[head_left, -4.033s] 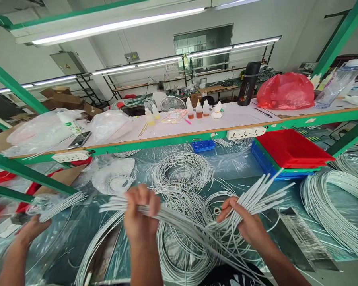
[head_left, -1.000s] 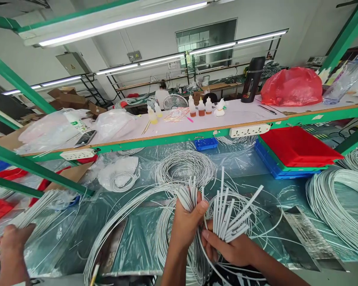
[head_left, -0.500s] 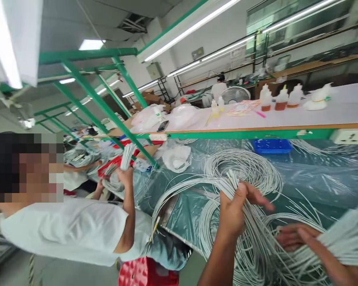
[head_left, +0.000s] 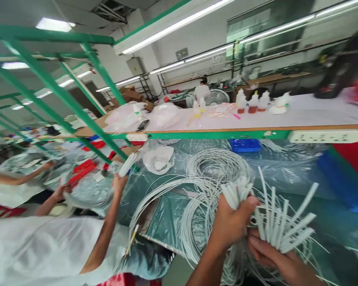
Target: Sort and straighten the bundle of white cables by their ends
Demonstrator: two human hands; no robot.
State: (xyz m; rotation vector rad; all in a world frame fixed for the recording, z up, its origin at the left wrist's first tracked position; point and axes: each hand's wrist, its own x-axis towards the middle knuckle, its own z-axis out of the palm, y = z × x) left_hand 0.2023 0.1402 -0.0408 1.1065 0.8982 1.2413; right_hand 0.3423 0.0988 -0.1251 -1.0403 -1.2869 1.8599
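My left hand (head_left: 229, 222) is closed round a bundle of white wires (head_left: 237, 190), whose ends stand up above the thumb. Right beside it, my right hand (head_left: 274, 254) grips a second bundle of white wires (head_left: 283, 226), its thicker-looking ends fanned out upward and to the right. The two hands are close together, and the wire lengths hang down below them. Behind my hands lies a large coil of white wire (head_left: 217, 163). Another looped coil (head_left: 189, 230) sits to the left of my left forearm.
A co-worker's hand (head_left: 119, 184) at left holds up a similar bundle. The raised shelf (head_left: 173, 123) carries bottles (head_left: 253, 103) and a phone (head_left: 142, 125). Beneath it are a blue tray (head_left: 245, 145) and a power strip (head_left: 328, 136). A green post (head_left: 68, 103) slants at left.
My right hand has come left, beside my left hand, bringing its wire bundle with the ends now splayed upward. My left hand's fingers have closed in round its bundle. The view has swung right.
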